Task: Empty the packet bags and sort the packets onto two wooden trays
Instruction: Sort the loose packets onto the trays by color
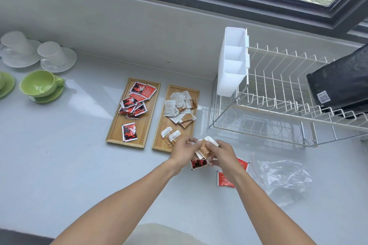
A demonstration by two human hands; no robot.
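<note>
Two wooden trays lie side by side on the white counter. The left tray (117,135) carries several red-and-black packets (135,101). The right tray (159,143) carries several white-and-brown packets (180,105). Just right of that tray's near corner, my left hand (184,152) and my right hand (223,154) meet over a small heap, both pinching a bunch of white-and-brown packets (205,149). Under the hands lie a red-and-black packet (198,164) and red packets (224,180). An empty clear plastic bag (284,177) lies crumpled to the right.
A white wire dish rack (278,105) with a white plastic cutlery holder (232,63) stands at the right, a black bag (342,81) leaning in it. Green cup and saucer (39,85) and white cups (53,55) sit at the left. A window runs along the back.
</note>
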